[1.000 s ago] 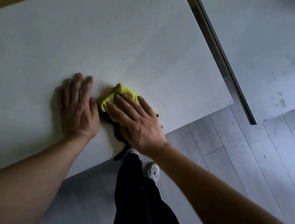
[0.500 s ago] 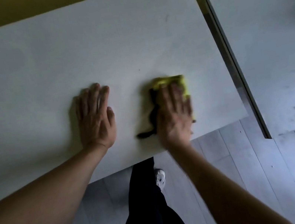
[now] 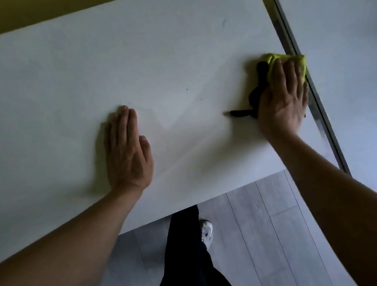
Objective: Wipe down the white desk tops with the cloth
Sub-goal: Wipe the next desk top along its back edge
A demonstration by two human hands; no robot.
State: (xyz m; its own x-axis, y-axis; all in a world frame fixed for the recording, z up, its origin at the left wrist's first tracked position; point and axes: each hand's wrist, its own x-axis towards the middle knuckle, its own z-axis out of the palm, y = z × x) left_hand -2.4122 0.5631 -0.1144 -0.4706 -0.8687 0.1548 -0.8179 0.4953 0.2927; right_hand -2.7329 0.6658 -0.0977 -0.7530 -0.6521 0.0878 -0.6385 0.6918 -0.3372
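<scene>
Head view. Your left hand [image 3: 127, 150] lies flat on the desk [image 3: 73, 87], palm down, fingers straight and held together, holding nothing. It sits toward the near edge of the desk, roughly at the middle of its width.

Your right hand [image 3: 282, 99] presses the cloth [image 3: 275, 59] against the same desk at its right edge, well apart from the left hand. The fingers are extended over the cloth, not curled around it; the grip is flat and pressing. The cloth is yellow-green, with a dark part [image 3: 257, 92] trailing from under the palm toward the left hand. Its far corner reaches just past the desk's right edge.

A second desk [image 3: 356, 64] stands just right of the first, separated by a narrow gap. Smudges mark its surface. Below the near edge of the desk you see grey plank floor [image 3: 261, 243], a dark trouser leg [image 3: 190, 267] and a white shoe [image 3: 206, 232].
</scene>
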